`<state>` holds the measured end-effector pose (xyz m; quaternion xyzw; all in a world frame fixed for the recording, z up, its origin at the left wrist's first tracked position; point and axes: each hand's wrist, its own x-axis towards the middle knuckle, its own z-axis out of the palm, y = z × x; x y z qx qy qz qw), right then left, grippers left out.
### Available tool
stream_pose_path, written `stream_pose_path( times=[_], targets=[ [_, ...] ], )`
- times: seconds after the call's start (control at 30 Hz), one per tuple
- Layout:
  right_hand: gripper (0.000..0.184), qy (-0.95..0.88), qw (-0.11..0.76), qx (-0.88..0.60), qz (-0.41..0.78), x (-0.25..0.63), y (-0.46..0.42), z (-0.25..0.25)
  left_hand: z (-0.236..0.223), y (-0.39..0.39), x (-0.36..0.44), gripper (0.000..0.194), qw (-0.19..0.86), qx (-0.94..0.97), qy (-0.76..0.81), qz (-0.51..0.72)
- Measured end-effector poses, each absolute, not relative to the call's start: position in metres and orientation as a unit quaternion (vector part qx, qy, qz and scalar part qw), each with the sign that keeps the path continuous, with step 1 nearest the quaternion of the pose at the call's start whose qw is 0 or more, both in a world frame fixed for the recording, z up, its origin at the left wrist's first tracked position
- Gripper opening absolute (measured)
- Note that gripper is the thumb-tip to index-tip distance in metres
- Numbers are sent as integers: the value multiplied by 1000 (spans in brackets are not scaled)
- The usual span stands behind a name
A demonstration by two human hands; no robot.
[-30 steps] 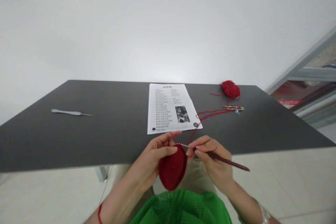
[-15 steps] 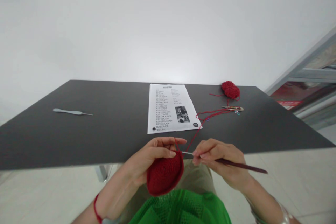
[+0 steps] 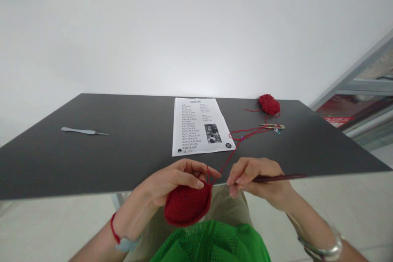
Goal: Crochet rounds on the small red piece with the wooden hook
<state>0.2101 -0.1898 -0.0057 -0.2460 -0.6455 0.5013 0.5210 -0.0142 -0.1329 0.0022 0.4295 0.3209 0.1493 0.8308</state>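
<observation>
The left hand [image 3: 187, 178] is gripping the red crocheted piece [image 3: 186, 206] just off the near edge of the table [image 3: 138, 159], above the lap. Its thumb is pressing on the piece's upper rim, pinching the rim against fingers that are partly hidden; the forefinger is extending to the right, carrying the working yarn [image 3: 228, 160]. The right hand [image 3: 259, 174] is pinching the hook [image 3: 281, 178] pen-fashion between thumb and fingers, the dark handle pointing away to the right. The hook's tip is not showing clearly against the table edge.

Judgement on handling: the left thumb should be bearing close to the working stitch, since soft fabric is liable to twist. The forefinger should be holding even tension, neither biting nor slack. The hook should be drawing level with the rim, to avoid splitting strands. The yarn is passing close by a small purple ring [image 3: 242, 138]; snagging there is a risk.
</observation>
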Motion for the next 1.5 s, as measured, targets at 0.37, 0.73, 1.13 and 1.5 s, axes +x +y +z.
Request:
stream_pose_path(
  times=[0.37, 0.73, 1.13, 1.5],
  targets=[
    [8, -360, 689, -283, 562, 165, -193, -40, -15, -153, 11, 31, 676, 512, 385, 366],
    [6, -455, 681, -286, 497, 178, -194, -38, -12, -155, 9, 29, 696, 467, 385, 386],
    [15, -660, 619, -368, 215, 175, -208, -33, -11, -161, 13, 34, 675, 448, 432, 396],
    [32, -700, 587, -403, 60, 160, -220, -44, -14, -167, 18, 34, 667, 416, 438, 436]
  ],
)
